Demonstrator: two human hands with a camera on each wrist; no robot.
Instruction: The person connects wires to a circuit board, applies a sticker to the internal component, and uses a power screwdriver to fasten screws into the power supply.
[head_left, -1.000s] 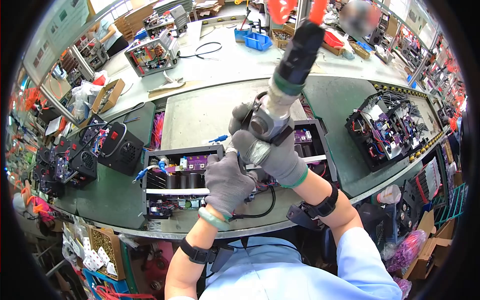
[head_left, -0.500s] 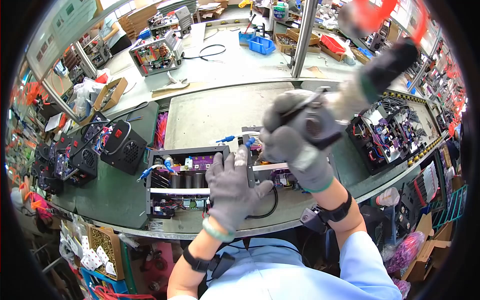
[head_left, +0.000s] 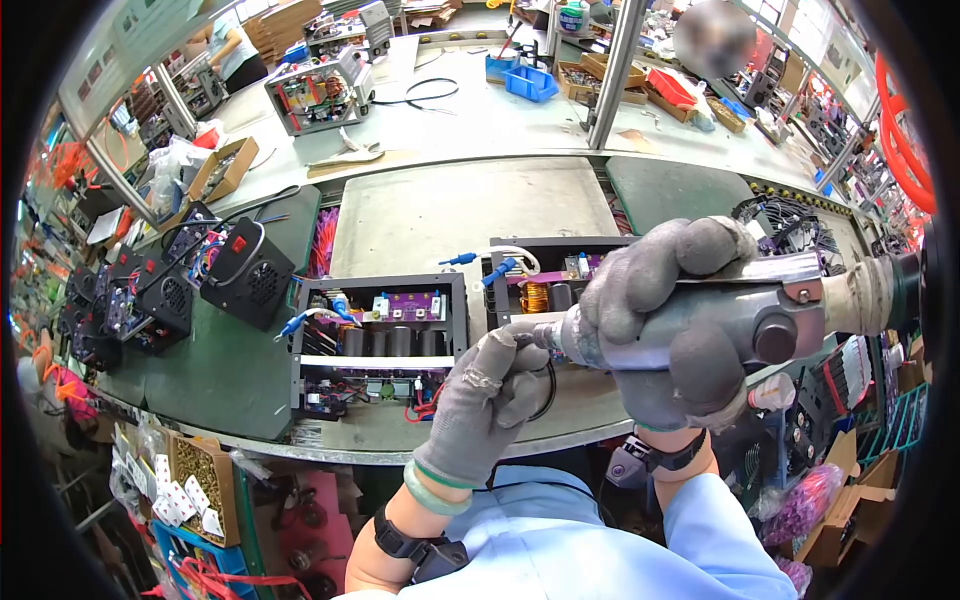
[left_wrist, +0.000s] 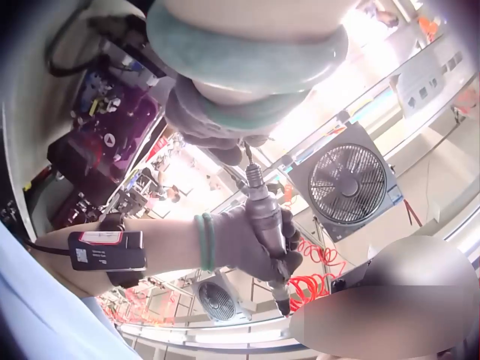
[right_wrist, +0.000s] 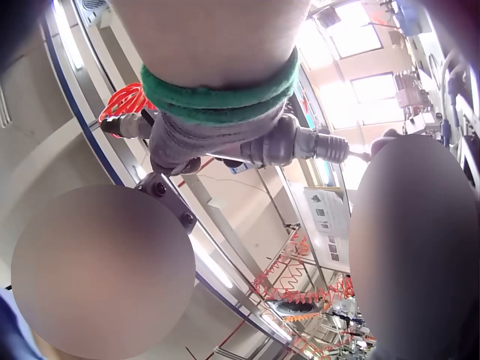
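Note:
In the head view my right hand (head_left: 665,325) grips a metal air-driven tool (head_left: 740,318), held level with its nose toward the left. My left hand (head_left: 478,405), fingers curled, pinches the tip of that tool. The left wrist view shows the thin bit (left_wrist: 248,154) reaching the left hand (left_wrist: 214,116), and the right hand (left_wrist: 251,244) around the tool body (left_wrist: 263,210). Below and behind the hands lie two black open housings: the left one (head_left: 459,312) with purple boards and dark cylinders, the right one (head_left: 560,241) with a copper coil, partly hidden by the tool.
Black fan units (head_left: 245,275) stand on the green surface at left. More wired parts (head_left: 790,225) lie at right, behind the tool. A metal post (head_left: 617,80), blue bin (head_left: 530,84) and another unit (head_left: 320,98) stand farther back. A red coiled hose (head_left: 900,145) hangs at right.
The tool has swung from upright to level and moved right with the right hand. The left hand has left the left housing's edge and curled at the tool's tip.

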